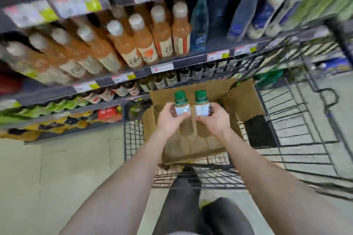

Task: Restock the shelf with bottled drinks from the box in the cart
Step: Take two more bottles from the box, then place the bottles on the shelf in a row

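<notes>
Above the cart's box (193,139), two bottles (182,105) in both hands (170,120).

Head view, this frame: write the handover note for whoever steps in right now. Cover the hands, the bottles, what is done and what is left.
Left grip: holds one green-capped bottle around its label, upright.
Right grip: holds a second green-capped bottle the same way, beside the first.
Where: both bottles are over the open cardboard box, which sits in the wire cart next to the shelf.
Done: two bottles in hand, apparently clear of the box.
Left: set both on the shelf, then return for more. I cannot tell what remains in the box.
</notes>
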`<control>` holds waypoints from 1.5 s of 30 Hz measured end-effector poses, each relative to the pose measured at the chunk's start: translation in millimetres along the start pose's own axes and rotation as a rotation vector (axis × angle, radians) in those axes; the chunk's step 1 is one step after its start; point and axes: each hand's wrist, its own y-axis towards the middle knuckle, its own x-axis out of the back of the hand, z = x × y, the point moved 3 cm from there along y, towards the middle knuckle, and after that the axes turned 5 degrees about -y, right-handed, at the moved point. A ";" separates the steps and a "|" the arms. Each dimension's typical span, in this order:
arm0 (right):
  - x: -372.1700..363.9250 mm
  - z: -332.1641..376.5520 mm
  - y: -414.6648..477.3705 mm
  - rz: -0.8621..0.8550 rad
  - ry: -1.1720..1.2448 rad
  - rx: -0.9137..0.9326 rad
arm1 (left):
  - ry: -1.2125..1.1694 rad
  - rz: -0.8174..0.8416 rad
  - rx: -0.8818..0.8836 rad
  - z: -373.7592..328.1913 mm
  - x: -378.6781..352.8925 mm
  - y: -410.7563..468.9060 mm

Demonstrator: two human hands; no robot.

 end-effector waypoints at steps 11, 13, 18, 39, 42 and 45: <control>65.6 90.2 -152.1 -0.110 0.110 0.377 | 0.024 -0.247 -0.415 -99.8 96.4 -169.5; 68.6 108.6 -181.3 -0.116 0.129 0.449 | 0.065 -0.325 -0.496 -113.2 114.4 -207.3; 69.9 170.1 -244.1 -0.118 0.144 0.592 | 0.060 -0.435 -0.601 -145.8 165.0 -279.9; -118.4 414.2 -346.1 -0.138 0.257 0.777 | 0.020 -0.556 -0.633 -158.0 482.6 -332.3; -158.2 434.0 -341.6 -0.157 0.258 0.728 | 0.046 -0.487 -0.621 -150.0 522.1 -313.1; -179.6 452.5 -338.9 -0.173 0.252 0.678 | 0.040 -0.453 -0.619 -150.8 548.8 -297.0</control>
